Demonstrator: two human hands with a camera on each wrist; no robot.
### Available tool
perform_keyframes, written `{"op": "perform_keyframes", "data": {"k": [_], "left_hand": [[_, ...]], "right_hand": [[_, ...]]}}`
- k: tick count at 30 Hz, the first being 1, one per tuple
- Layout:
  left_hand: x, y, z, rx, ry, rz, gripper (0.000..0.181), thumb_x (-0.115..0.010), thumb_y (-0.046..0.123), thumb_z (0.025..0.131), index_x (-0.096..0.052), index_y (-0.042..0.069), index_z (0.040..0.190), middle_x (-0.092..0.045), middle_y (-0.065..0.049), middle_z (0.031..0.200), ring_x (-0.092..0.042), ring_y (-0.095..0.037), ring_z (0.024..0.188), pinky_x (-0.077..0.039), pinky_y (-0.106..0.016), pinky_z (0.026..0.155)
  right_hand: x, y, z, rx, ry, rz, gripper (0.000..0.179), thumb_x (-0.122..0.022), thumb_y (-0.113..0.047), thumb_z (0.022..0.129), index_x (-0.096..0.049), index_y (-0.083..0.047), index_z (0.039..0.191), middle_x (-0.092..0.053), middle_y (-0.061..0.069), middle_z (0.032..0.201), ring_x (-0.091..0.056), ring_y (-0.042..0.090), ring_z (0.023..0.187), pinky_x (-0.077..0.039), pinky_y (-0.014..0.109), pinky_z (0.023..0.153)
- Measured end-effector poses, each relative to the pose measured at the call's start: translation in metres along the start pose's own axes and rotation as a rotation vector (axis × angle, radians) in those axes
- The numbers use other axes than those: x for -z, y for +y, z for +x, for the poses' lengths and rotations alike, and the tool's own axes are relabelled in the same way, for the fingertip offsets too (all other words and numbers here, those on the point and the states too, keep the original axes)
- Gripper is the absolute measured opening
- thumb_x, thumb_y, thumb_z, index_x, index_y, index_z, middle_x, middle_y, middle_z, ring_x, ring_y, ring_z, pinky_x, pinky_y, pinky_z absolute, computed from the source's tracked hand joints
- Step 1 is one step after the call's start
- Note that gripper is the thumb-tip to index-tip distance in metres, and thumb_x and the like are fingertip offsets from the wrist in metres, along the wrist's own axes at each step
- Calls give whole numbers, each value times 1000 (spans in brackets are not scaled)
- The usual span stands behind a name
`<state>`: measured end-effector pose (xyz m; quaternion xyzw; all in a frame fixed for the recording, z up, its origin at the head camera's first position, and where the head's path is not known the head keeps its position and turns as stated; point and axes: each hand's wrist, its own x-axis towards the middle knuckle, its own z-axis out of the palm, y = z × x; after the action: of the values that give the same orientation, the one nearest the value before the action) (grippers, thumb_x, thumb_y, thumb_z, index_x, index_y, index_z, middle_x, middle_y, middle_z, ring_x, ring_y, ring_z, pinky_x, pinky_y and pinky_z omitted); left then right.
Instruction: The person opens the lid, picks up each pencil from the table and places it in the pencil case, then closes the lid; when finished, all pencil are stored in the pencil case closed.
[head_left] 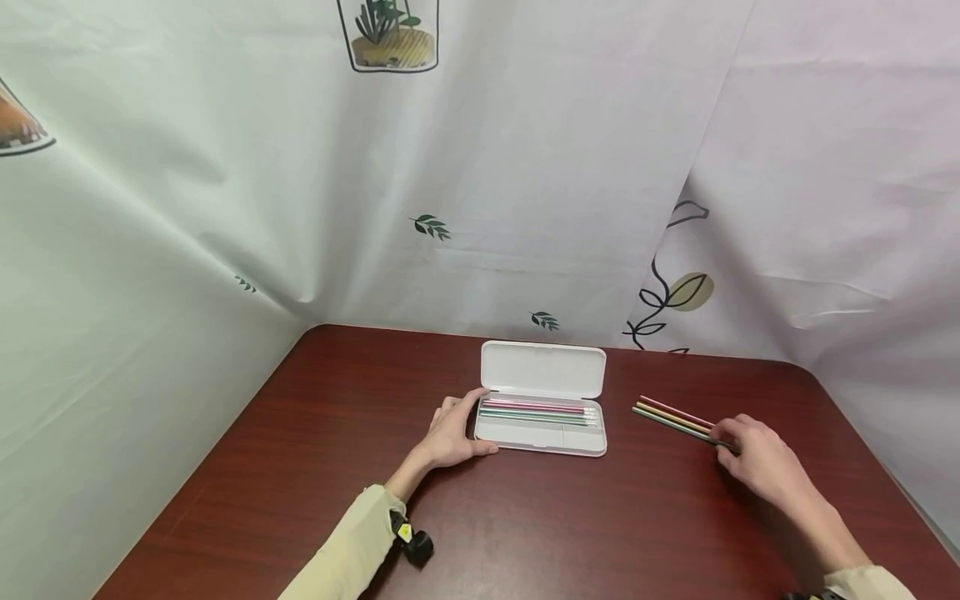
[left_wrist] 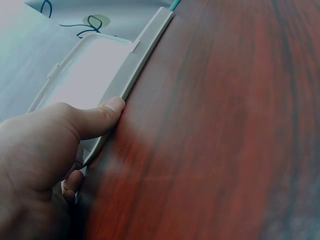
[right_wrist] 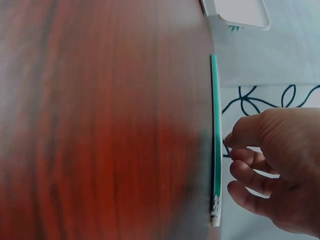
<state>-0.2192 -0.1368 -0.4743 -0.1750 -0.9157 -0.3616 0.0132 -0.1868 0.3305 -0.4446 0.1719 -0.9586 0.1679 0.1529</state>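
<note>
Pickup, I judge — left hand (head_left: 450, 435) grips oblong white plastic case (head_left: 517, 432), centre; empty right hand (head_left: 761, 458) should pinch slim red, yellow, green pencils (head_left: 673, 415).

Gap between case (head_left: 517, 432) and loose pencils (head_left: 672, 417), raised lid (head_left: 542, 371) blocking behind, left hand (head_left: 452, 435) blocking left end, free table (head_left: 562, 517) nearer

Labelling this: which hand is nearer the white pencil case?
Left hand, gripping the pencil case by its left end. The right hand is right of it, by pencils.

White case (head_left: 543, 370), green pencil (right_wrist: 216, 130), wood-grained red-brown table (head_left: 525, 525)
</note>
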Motion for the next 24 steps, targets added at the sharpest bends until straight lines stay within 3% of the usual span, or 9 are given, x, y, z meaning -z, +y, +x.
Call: {"op": "perform_keyframes", "data": {"k": [9,24], "left_hand": [[1,1,0,1,4,4,90,-90,30,73,-43,14,148,-59,-14,128,-43,-31,115,-33,-49,93],[1,1,0,-9,4,12,89,-90,31,73,-44,12,147,-59,-15,128,-44,-32,114,-34,-50,92]], "right_hand": [[3,8,-5,-76,-27,-20,19,-74,3,75,-69,-4,92,-60,9,89,-53,24,71,-42,45,54],[2,12,-6,-71,-61,-26,20,-75,4,74,-68,-5,90,-59,7,87,-54,23,71,-43,44,55]]}}
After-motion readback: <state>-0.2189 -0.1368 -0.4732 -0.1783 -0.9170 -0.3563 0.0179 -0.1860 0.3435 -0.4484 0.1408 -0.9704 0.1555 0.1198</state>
